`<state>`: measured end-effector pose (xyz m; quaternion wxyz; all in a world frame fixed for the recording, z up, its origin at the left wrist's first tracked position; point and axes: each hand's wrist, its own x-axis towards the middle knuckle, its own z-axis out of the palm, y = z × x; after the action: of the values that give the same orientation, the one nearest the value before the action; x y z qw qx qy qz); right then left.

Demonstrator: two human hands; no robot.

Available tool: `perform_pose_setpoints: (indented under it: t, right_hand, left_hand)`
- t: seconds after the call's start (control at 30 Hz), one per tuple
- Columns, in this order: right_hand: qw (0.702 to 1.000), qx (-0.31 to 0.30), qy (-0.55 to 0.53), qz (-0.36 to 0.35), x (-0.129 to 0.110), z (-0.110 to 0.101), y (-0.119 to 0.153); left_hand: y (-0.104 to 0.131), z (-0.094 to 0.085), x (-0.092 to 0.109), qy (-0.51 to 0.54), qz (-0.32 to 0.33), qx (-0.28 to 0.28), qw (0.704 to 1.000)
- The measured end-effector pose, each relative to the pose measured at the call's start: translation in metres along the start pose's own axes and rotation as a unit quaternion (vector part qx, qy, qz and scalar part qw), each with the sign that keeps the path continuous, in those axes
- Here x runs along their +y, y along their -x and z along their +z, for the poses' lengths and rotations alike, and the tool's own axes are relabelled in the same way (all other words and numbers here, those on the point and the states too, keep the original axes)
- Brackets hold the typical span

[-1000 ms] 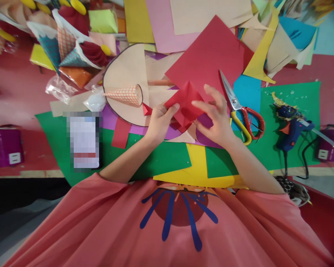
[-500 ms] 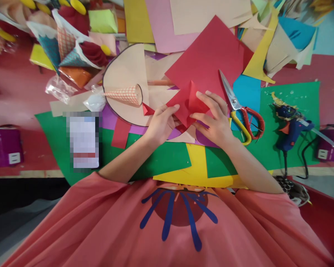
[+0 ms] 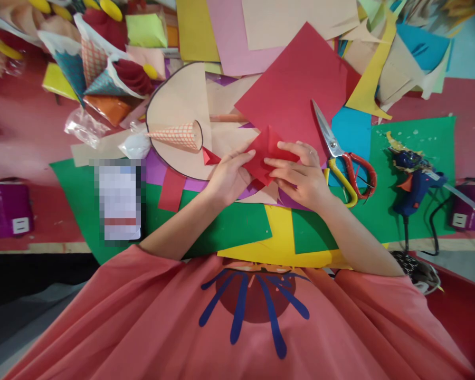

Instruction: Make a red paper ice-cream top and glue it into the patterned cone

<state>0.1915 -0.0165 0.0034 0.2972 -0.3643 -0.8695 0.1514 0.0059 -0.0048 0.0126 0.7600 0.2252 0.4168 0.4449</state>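
Observation:
Between my hands is a small square of red paper (image 3: 262, 153) with folded flaps. My left hand (image 3: 231, 174) pinches its left corner between thumb and fingers. On the right side, the fingers of my right hand (image 3: 298, 171) press on the paper's flap, closed on it. Beyond it lies a large red sheet (image 3: 293, 79). Scissors (image 3: 334, 148) with red and yellow handles rest just right of my right hand. A small folded red paper piece (image 3: 210, 157) and a checkered paper cone (image 3: 178, 136) are left of my left hand, on a black-edged cream paper shape (image 3: 174, 100).
A glue gun (image 3: 414, 192) lies on green paper at the right. A phone (image 3: 120, 203) with a blurred screen is at the left. Wrapped paper cones (image 3: 91, 58) crowd the back left. Paper scraps (image 3: 404, 63) pile up at the back right.
The raised flap of the red paper has come down flatter. My right hand's fingers have moved slightly left and lower onto it, while my left hand keeps its hold.

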Motion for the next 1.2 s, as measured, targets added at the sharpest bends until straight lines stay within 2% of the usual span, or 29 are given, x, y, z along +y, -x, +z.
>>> perform_pose_setpoints:
  t: [0.17,0.3,0.4,0.53,0.73,0.93,1.07,1.2]
  right_hand:
    - [0.998,-0.003,-0.038,0.057,-0.0021,-0.0032,-0.002]
    - [0.996,0.02,-0.049,0.069,-0.0035,-0.0046,-0.002]
    - [0.995,0.056,-0.033,0.077,-0.0032,-0.0042,-0.0015]
    - [0.988,0.122,-0.009,0.091,-0.0041,-0.0047,-0.0021]
    - [0.982,0.102,-0.039,0.156,-0.0078,-0.0078,-0.0033]
    - [0.982,0.114,-0.056,0.142,-0.0064,-0.0067,-0.0036]
    - [0.971,0.131,-0.123,0.155,-0.0053,-0.0024,-0.0042]
    - [0.937,0.108,-0.238,0.231,-0.0078,-0.001,-0.0059]
  left_hand:
    - [-0.0014,-0.0068,-0.0038,-0.068,0.032,-0.043,0.996]
    - [0.0015,-0.0059,-0.0045,-0.099,0.04,-0.048,0.993]
    - [0.0028,-0.0064,-0.0064,-0.138,0.069,-0.059,0.986]
    - [0.0024,-0.0095,-0.0092,-0.214,0.145,-0.085,0.962]
    - [0.0046,-0.007,-0.0053,-0.305,0.164,-0.075,0.935]
    - [0.0054,-0.0045,-0.0029,-0.345,0.177,-0.056,0.92]
    - [0.0052,-0.0042,-0.0023,-0.365,0.186,-0.05,0.911]
    - [0.0062,-0.0035,-0.0013,-0.392,0.187,-0.064,0.898]
